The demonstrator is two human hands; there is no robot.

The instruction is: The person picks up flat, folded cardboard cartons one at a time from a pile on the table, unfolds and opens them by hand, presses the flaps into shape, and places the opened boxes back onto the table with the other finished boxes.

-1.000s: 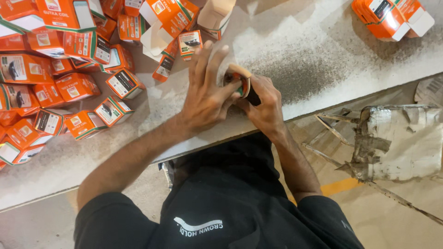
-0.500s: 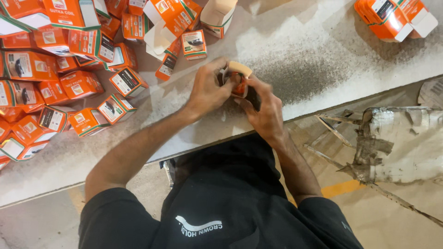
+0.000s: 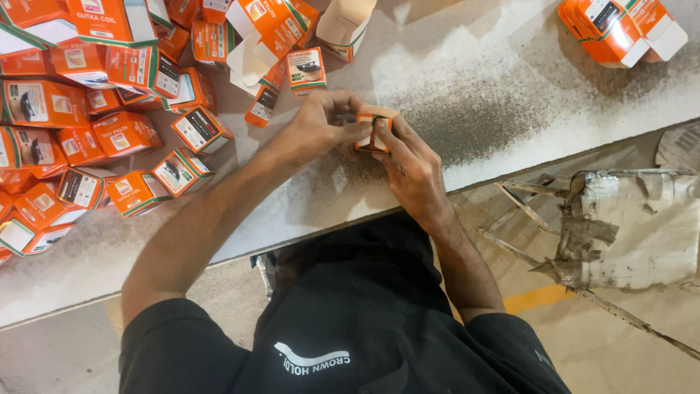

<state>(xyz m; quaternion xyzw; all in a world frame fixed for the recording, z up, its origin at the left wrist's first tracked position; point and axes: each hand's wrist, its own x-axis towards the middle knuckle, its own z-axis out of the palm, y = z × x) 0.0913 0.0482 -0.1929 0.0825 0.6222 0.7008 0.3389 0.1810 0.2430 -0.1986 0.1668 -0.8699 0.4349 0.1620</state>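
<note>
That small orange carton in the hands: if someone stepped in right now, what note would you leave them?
Left hand and right hand both grip one small orange cardboard carton just above the speckled grey worktable, its top flap not yet closed flat. A heap of similar orange cartons lies to the left, a smaller stack far right. Left to do, probably: close this carton's flap.
</note>
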